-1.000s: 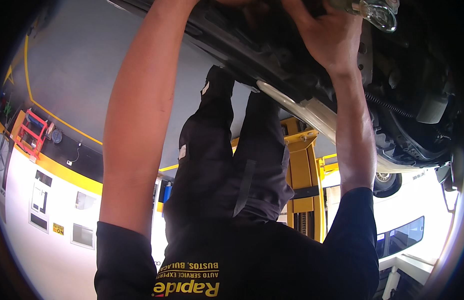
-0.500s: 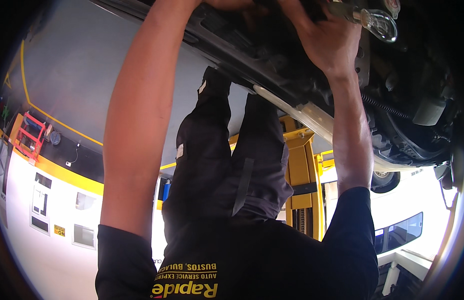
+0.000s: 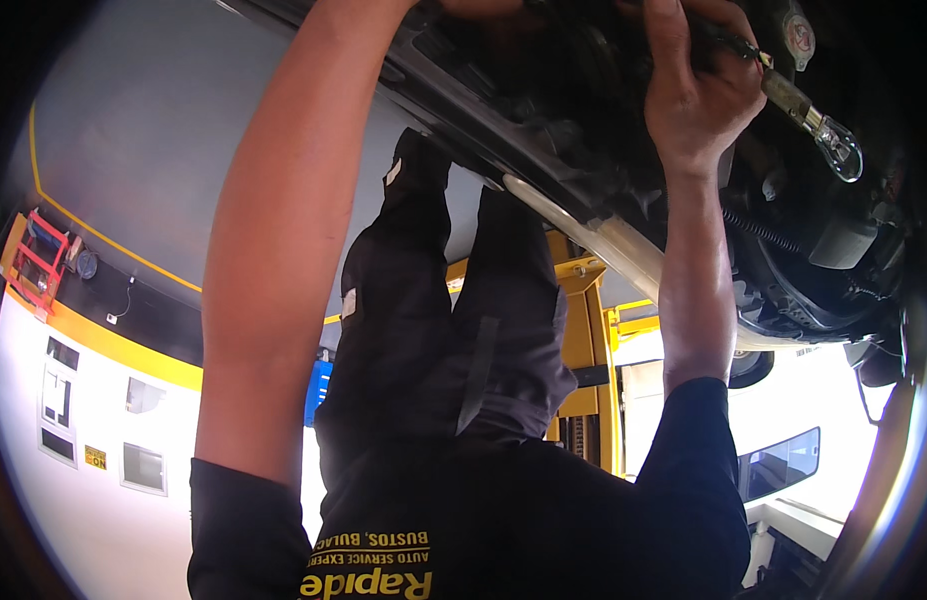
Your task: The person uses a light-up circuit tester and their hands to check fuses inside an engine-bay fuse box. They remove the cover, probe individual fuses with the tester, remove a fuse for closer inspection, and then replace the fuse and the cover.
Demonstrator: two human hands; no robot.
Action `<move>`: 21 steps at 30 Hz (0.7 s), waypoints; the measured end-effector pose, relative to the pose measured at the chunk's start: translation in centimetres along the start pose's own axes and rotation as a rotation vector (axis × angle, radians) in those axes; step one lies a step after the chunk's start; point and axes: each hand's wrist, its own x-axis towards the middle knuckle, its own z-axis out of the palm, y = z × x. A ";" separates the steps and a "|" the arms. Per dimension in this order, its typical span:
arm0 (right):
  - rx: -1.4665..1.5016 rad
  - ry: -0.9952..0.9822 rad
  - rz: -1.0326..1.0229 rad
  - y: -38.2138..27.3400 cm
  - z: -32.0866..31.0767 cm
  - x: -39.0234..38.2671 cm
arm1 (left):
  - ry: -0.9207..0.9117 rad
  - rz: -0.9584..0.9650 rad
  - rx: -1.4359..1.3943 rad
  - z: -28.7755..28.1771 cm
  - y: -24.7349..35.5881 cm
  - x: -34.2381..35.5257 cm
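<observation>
A clear glass bulb (image 3: 840,148) sits in a metal socket (image 3: 788,97), with a thin lead running back from it. My right hand (image 3: 705,105) is closed around this lead end, with the thumb extended upward. The bulb sticks out to the right of my fist. Only a strip of my left hand (image 3: 478,6) shows at the top edge, over the dark engine bay (image 3: 553,90). Its fingers are out of the picture, so what it touches is hidden. Just above the bulb is a silvery cap (image 3: 799,38) with a red mark.
Along the near side of the engine bay runs the car's dark front edge (image 3: 463,125). A black ribbed hose (image 3: 763,230) and a dark box-like part (image 3: 845,243) lie to the right. A yellow lift post (image 3: 583,330) and a red metal frame (image 3: 38,262) stand farther off.
My right hand has turned, and the bulb with its socket has swung right and down from the top edge. My left arm has barely moved, and the view has shifted slightly.
</observation>
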 end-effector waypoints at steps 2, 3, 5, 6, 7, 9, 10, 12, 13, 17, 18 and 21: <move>-0.004 -0.065 0.062 -0.6 -0.2 -0.1 | 0.031 -0.023 0.000 -0.2 0.3 -0.7; 0.023 -0.091 0.101 -0.9 0.3 -0.4 | 0.046 -0.038 0.000 -0.1 0.3 -0.9; 0.029 -0.109 0.106 -0.9 0.7 -0.6 | 0.030 0.003 -0.087 0.1 -0.2 -0.7; 0.006 -0.100 0.067 -0.7 0.8 -0.4 | 0.025 0.026 -0.128 0.1 -0.5 -0.5; -0.018 -0.092 0.028 -0.7 0.9 -0.2 | 0.025 0.030 -0.106 0.1 -0.7 -0.3; -0.071 -0.122 0.081 -1.7 0.8 -0.1 | 0.020 0.038 -0.063 0.1 -0.8 0.1; -0.096 -0.138 0.109 -2.0 0.8 0.0 | 0.041 0.035 -0.046 0.1 -0.7 0.1; -0.123 -0.162 0.065 -1.7 0.5 0.2 | 0.083 0.032 -0.010 0.2 -0.6 -0.1; -0.138 -0.174 0.043 -1.7 0.4 0.3 | 0.068 0.043 -0.028 0.0 -0.5 -0.2; -0.096 -0.166 0.086 -2.1 0.5 0.3 | 0.060 0.031 -0.053 -0.1 -0.4 -0.1; -0.069 -0.161 0.071 -1.7 0.6 0.3 | 0.072 0.012 -0.047 0.1 -0.7 0.2; -0.157 -0.162 0.040 -2.1 0.6 0.4 | 0.068 0.057 -0.046 0.4 -1.6 0.8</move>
